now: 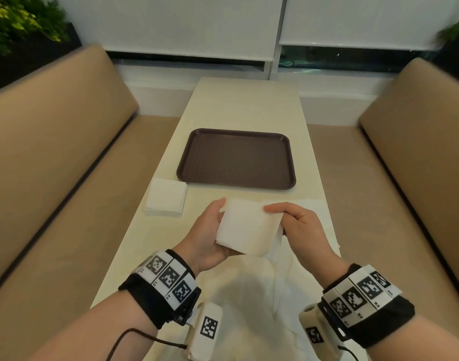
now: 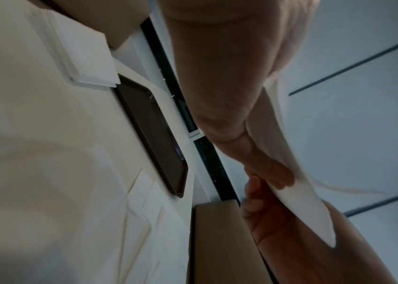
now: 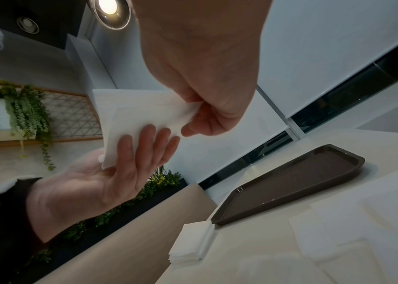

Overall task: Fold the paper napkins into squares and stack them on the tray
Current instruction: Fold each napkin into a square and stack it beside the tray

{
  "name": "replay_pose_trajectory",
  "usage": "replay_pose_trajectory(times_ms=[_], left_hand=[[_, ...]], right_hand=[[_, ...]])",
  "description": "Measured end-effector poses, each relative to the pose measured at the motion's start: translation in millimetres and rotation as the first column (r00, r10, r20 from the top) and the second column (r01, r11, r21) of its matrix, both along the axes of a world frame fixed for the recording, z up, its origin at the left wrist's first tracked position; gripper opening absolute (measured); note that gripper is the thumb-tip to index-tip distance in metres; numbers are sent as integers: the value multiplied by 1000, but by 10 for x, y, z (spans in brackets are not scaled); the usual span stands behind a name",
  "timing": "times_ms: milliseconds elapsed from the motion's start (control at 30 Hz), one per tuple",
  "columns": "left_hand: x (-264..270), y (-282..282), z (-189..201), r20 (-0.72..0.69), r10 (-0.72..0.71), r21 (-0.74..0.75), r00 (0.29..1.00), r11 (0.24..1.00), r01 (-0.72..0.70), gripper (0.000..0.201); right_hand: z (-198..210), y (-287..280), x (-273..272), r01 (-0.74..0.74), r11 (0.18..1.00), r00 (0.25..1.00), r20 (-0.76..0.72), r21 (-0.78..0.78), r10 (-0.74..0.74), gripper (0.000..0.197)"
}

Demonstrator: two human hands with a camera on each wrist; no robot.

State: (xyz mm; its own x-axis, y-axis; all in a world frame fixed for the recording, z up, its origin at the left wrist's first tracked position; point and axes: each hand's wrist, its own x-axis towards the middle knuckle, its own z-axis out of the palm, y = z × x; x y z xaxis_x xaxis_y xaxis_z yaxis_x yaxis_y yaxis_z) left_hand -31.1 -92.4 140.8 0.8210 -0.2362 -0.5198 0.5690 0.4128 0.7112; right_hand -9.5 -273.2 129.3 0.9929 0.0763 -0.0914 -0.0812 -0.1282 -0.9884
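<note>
Left hand lay flat-fingered under folded white paper napkin; right hand pinched its 3 o'clock edge (brown rectangular plastic tray at 12 o'clock).

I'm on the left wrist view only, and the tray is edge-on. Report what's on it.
Observer: The head view shows no napkin on the tray; its brown floor is bare.
Operator: State the held napkin's shape.
Observer: From above, the napkin looks folded into a rough square.
Operator: Describe both hands' hold on it.
Observer: In the right wrist view the right hand pinches the napkin's edge between thumb and fingers, while the left hand supports it on straight fingers.
</note>
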Motion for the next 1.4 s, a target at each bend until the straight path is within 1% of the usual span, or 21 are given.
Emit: replay_pose_trajectory(times_ms=[33,67,133,200,267,300,367,433,500,633,800,900,967,1067,1100,1167,1200,1233,1300,1333,1400], left_hand=[[-2,-12,-7,16,11,23,1000,1000,-11,54],[-5,-27,-17,53,26,81,998,996,-30,52],[-13,-38,-46,136,38,224,990,972,-68,34],[-21,-37,-77,190,26,332,982,939,-89,22],[-33,-37,-100,227,12,383,974,918,-101,22],[-41,-42,-103,238,8,403,971,909,-106,24],[-58,-50,-125,260,-4,437,966,892,-113,26],[-67,-57,-152,268,-20,462,963,880,-110,26],[-76,-57,-166,265,-22,457,964,883,-106,23],[-55,-30,-197,322,-24,494,947,857,-146,9],[-26,5,-231,336,-19,559,942,809,-183,15],[-9,31,-261,352,11,598,936,766,-235,16],[4,41,-274,354,13,609,935,756,-241,16],[1,20,-274,368,-77,664,927,719,-203,16],[-2,6,-277,374,-111,681,921,707,-192,16],[-9,-3,-286,378,-134,694,916,696,-184,17],[-12,11,-291,380,-123,693,917,695,-194,17],[-13,37,-294,384,-102,687,918,695,-210,17],[-9,102,-286,393,-59,671,918,700,-242,16],[-5,130,-286,397,-41,662,917,705,-255,15],[4,165,-289,397,0,632,918,725,-274,15]], right_hand=[[-1,4,-9,-4,1000,1000,3,-9,4,49],[6,7,-21,-9,1000,1000,0,-10,9,50],[21,3,-35,-26,999,999,-24,28,27,51],[57,-8,-31,-49,992,997,-60,117,56,41],[99,-23,-7,-63,985,991,-108,163,81,32],[114,-22,7,-69,988,988,-125,142,87,26],[132,-7,25,-101,995,987,-124,21,103,18],[125,23,32,-136,982,988,-96,-134,124,14],[106,43,32,-156,957,987,-72,-244,143,13],[76,72,17,-187,920,982,-56,-345,179,18],[24,152,-17,-270,864,960,-49,-425,275,22],[27,155,8,-270,859,960,-55,-435,273,23],[44,132,20,-269,842,960,-54,-468,276,20],[113,166,17,-284,755,940,-17,-591,341,14],[130,207,19,-294,698,924,-9,-653,382,19],[145,298,36,-300,554,887,-13,-777,461,27],[145,325,49,-299,500,873,-21,-813,488,26],[142,330,64,-316,470,861,-41,-824,507,26],[132,265,85,-376,475,852,-96,-795,514,32],[128,207,101,-401,508,860,-122,-762,496,36],[115,105,109,-397,617,897,-144,-680,419,38]])
